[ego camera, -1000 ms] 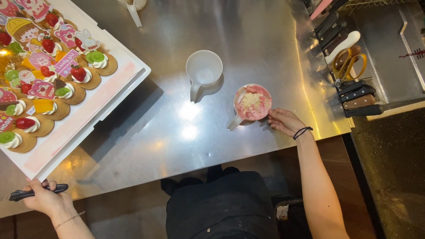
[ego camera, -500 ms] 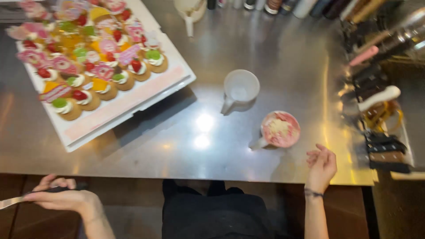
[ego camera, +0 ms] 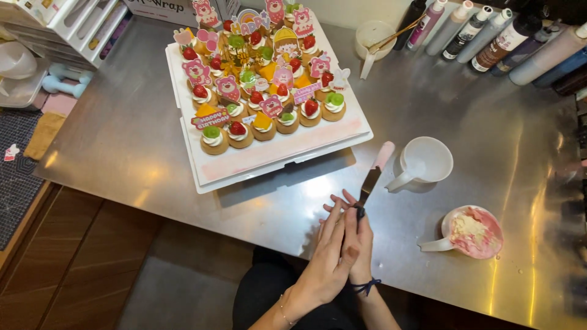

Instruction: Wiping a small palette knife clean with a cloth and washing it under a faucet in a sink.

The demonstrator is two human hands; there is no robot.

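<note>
Both hands, left hand (ego camera: 327, 260) and right hand (ego camera: 359, 241), pinch the slim metal palette knife (ego camera: 369, 185); its pink tip points to one o'clock, best kept level.

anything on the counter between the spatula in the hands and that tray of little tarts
Nothing visible. Both hands hold the palette spatula at the near edge of the steel counter, blade tip pointing up and right. Only bare counter separates it from the white tray. The empty white cup and pink-cream cup sit to its right.
</note>
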